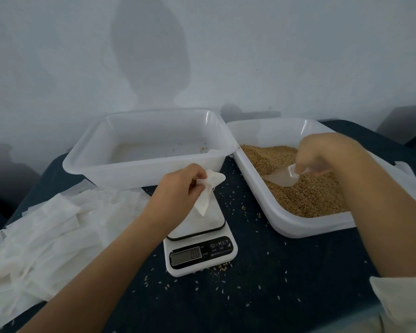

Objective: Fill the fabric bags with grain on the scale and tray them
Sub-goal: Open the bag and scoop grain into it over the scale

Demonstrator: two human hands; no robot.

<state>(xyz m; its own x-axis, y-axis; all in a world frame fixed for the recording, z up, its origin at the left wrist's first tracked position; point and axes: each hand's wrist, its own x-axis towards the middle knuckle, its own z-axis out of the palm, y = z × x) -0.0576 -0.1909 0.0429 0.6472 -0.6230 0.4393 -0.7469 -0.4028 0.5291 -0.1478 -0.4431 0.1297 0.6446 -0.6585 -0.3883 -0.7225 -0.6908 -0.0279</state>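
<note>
Your left hand [178, 188] pinches a small white fabric bag [208, 191] by its top edge, fingers curled round the thin, crumpled cloth, so the bag hangs limp over the smooth platform of the white digital kitchen scale [199, 246]; whether its lower corner touches the platform cannot be told. Your right hand [322, 155] grips the handle of a translucent plastic scoop [283, 175], whose rounded bowl lies in the heap of golden-brown grain [305, 195].

That grain, coarse and loose, fills the right-hand translucent white plastic tub [288, 224], a rectangular bin with rounded corners and a glossy rim. A matching tub [139, 171] sits at the far left of the scale, holding only a few stray kernels on its floor. On the near left, flat empty white fabric bags [41, 231] lie in an untidy overlapping pile. Everything rests on a dark blue cloth-covered table [286, 280], speckled with scattered grains around the scale.
</note>
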